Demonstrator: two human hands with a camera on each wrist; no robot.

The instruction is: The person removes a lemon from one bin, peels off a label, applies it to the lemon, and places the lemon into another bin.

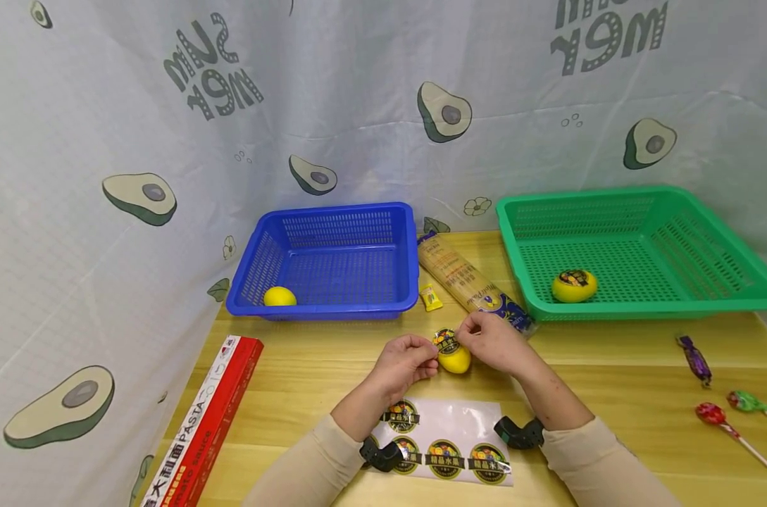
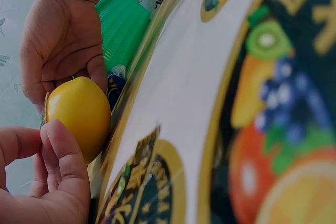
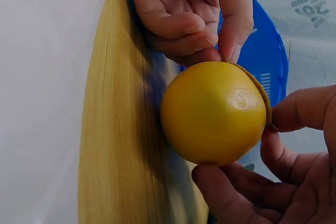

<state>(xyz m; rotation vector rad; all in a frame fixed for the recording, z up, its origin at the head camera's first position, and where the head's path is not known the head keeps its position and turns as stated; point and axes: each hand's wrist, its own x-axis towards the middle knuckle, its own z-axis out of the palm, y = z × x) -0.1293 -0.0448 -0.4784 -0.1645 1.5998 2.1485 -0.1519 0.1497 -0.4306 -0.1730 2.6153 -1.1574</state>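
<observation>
— Where is the lemon [image 1: 454,360]?

— On the wooden table [image 1: 611,373], near the front middle, just beyond the sticker sheet [image 1: 446,440]. Both hands are on it.

— How are they holding it?

— The left hand [image 1: 405,362] pinches the round sticker [image 1: 447,341] at its edge against the top of the lemon; thumb and forefinger are curled in. The right hand [image 1: 494,341] does the same from the other side, fingertips closed on the sticker's rim and the fruit. The right wrist view shows the sticker wrapping partway over the yellow skin.

— Is the lemon lifted?

— I cannot tell for sure; it seems to sit on or just above the table.

— What else is around?

— A blue basket [image 1: 332,211] at the back left with a second lemon [image 1: 279,296] in its near corner. A green basket [image 1: 725,299] at the back right, holding a lemon that already has a sticker [image 1: 574,285]. Between the baskets lies a long pack of noodles [image 1: 465,282], with a small yellow candy [image 1: 430,297] beside it. A red pasta box [image 1: 208,415] lies at the left edge. At the right are a purple candy [image 1: 695,359] and two lollipops [image 1: 715,415].
</observation>
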